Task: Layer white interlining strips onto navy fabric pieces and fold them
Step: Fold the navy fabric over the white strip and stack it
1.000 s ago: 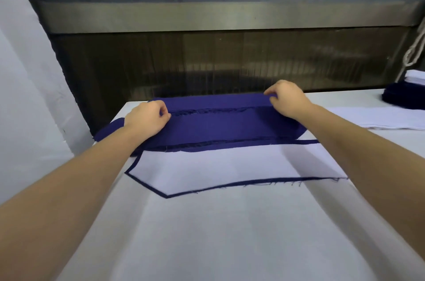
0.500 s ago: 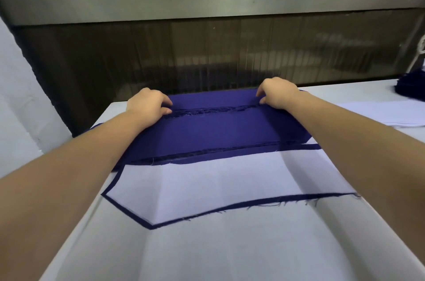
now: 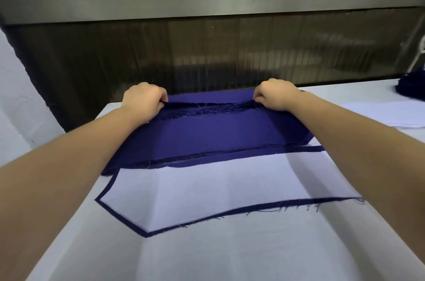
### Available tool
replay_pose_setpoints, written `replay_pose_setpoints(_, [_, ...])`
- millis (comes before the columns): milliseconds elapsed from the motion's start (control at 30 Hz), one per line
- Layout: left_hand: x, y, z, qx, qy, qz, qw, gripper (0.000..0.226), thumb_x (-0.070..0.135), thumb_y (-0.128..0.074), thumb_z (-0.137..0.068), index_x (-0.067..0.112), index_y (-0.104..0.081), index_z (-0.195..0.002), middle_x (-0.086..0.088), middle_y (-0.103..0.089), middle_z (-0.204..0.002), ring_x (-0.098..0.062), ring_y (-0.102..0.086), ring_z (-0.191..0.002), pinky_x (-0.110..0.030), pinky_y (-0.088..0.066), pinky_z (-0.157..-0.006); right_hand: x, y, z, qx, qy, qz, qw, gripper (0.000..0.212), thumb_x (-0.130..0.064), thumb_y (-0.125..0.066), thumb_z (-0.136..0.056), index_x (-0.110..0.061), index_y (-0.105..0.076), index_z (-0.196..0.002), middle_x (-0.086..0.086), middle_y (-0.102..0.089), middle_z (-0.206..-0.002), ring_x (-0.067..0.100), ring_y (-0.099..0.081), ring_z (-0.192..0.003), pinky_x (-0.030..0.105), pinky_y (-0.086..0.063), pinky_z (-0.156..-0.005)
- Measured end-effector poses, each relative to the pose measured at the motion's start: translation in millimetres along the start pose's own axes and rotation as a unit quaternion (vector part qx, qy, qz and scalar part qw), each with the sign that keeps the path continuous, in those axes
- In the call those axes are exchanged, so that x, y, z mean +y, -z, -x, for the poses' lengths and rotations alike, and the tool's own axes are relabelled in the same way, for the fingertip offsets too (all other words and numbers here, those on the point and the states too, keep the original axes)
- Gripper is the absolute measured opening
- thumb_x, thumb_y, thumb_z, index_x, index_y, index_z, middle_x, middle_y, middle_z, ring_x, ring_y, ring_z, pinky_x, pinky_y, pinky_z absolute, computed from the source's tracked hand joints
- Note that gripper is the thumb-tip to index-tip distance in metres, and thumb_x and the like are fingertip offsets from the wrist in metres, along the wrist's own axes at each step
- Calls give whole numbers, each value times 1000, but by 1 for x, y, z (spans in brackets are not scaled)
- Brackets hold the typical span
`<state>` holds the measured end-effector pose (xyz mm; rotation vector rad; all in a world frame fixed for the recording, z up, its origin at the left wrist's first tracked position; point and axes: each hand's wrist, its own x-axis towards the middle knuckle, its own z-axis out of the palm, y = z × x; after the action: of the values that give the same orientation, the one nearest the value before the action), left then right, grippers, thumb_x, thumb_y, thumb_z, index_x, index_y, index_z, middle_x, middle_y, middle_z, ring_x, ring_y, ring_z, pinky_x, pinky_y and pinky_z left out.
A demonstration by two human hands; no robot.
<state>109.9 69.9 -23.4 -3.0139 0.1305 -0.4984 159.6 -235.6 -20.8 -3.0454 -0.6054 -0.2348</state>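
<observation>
Navy cloth (image 3: 218, 133) half-folded over its white lining (image 3: 218, 188) on the worktop (image 3: 230, 255).
My left hand (image 3: 142, 102) and right hand (image 3: 277, 94) each pinch the frayed far edge with curled fingers. The piece lies long from left to right, angled end at my left. Next, I judge: draw that edge evenly toward me.

Worktop and what is behind it
A white worktop (image 3: 230, 257) meets a dark panel (image 3: 230, 55); above the panel runs a grey metal rail (image 3: 207, 0).
</observation>
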Motion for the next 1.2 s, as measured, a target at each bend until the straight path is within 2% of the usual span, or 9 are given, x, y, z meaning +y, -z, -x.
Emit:
replay_pose_setpoints(200, [-2, 0, -1, 55, 26, 61, 996, 13, 20, -57, -92, 17, -63, -103, -4, -61, -106, -26, -53, -103, -43, -49, -78, 0, -6, -6, 60, -38, -64, 995, 2, -15, -62, -87, -15, -63, -88, 4, -63, -96, 26, -59, -94, 31, -44, -72])
replay_pose_setpoints(300, [-3, -1, -1, 65, 46, 83, 993, 11, 25, -54, -94, 17, -58, -101, -3, -55, -104, -27, -55, -94, -43, -48, -75, 3, -3, -7, 70, -66, -159, 983, 10, -17, -71, -82, -17, -62, -78, 0, -61, -84, 21, -58, -87, 30, -44, -72])
replay_pose_setpoints(400, [-7, -2, -2, 63, 59, 91, 992, 12, 26, -47, -97, 17, -51, -103, -3, -52, -101, -28, -55, -89, -45, -48, -74, 6, -1, -5, 99, -84, -224, 966, 8, -15, -71, -83, -16, -63, -80, 2, -64, -87, 19, -57, -85, 31, -47, -77])
replay_pose_setpoints(600, [-10, -11, -2, 54, 79, 103, 990, 9, 21, -34, -102, 14, -37, -107, -8, -53, -83, -31, -55, -76, -45, -47, -68, 6, -1, -7, 98, -153, -49, 982, 23, 2, -53, -86, -13, -63, -101, 9, -63, -109, 32, -56, -103, 36, -36, -84])
replay_pose_setpoints(767, [-21, -12, 2, 52, 97, 204, 973, 17, 9, -47, -96, 12, -45, -113, -16, -59, -105, -31, -58, -92, -49, -50, -82, 20, 0, -6, 115, -259, -29, 959, 33, 3, -53, -85, -11, -63, -112, 15, -62, -111, 34, -52, -109, 41, -32, -97])
replay_pose_setpoints(833, [-25, -10, 4, 56, 104, 222, 968, 25, 3, -53, -92, 12, -52, -115, -14, -59, -111, -29, -58, -101, -44, -50, -86, 25, 3, -6, 133, -262, -48, 955, 31, 1, -53, -86, -13, -65, -112, 14, -63, -111, 34, -52, -110, 40, -31, -98])
replay_pose_setpoints(967, [-33, -5, 12, 84, 100, 239, 962, 23, 0, -58, -88, 10, -62, -109, -13, -65, -101, -28, -59, -96, -45, -49, -87, 30, 12, -1, 187, -254, -91, 945, 17, -18, -57, -92, -12, -67, -104, 15, -65, -105, 35, -52, -107, 39, -32, -93])
replay_pose_setpoints(1067, [-37, 3, 18, 120, 109, 245, 956, 16, 8, -62, -88, 8, -65, -104, -14, -66, -97, -27, -58, -90, -42, -48, -81, 34, 20, 7, 231, -247, -149, 929, 18, -25, -58, -92, -10, -66, -96, 15, -65, -101, 36, -54, -104, 38, -33, -89])
replay_pose_setpoints(1200, [-40, 11, 26, 157, 135, 301, 931, 22, 21, -65, -88, 6, -67, -104, -13, -66, -99, -28, -58, -97, -44, -48, -86, 43, 23, 19, 270, -250, -229, 901, 20, -31, -58, -92, -14, -65, -99, 10, -65, -101, 33, -55, -104, 39, -32, -93])
